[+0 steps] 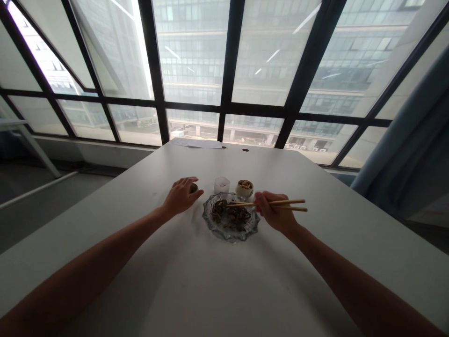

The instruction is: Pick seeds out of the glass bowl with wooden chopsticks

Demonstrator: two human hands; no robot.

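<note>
A white desk (196, 290) stands against a wall of windows (192, 51) with black frames (229, 70). Near the desk's middle, a small translucent cup (221, 184) and a cream bowl (244, 188) of light-coloured pieces stand side by side. Sheets of paper (198, 143) lie at the far edge, with a dark round hole (245, 150) just beside them. A blue curtain (414, 140) hangs past the right edge, and another table (14, 124) stands off to the left.

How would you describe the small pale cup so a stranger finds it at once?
On the white table, look just behind the glass dish of dark food. Of two small vessels there, the cup is the left one, translucent, while the bowl beside it holds light pieces.
</note>
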